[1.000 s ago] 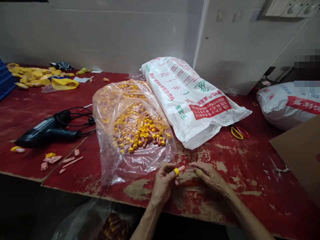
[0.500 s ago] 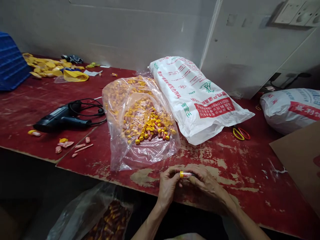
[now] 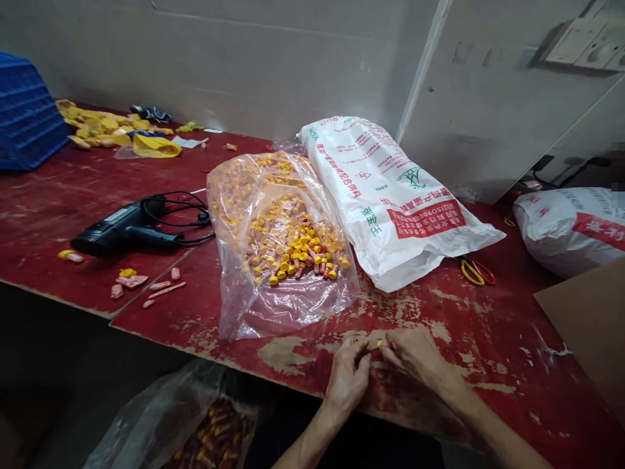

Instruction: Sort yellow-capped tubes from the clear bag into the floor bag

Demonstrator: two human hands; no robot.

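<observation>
Near the front edge of the worn red table my left hand and my right hand meet, fingers pinched together on a small yellow-capped tube, of which only a yellow speck shows between the fingertips. Just beyond my hands lies an open clear plastic bag holding many yellow-capped red tubes.
A white printed sack lies behind the clear bag, another sack at far right. A black heat gun with its cord, loose pink scraps, yellow and red rubber bands, a blue crate and brown cardboard lie around. A bag of tubes hangs below the table edge.
My hands have lowered toward the table and closed tighter round the tube, so its yellow cap is now nearly hidden. The view has shifted slightly to the left.
</observation>
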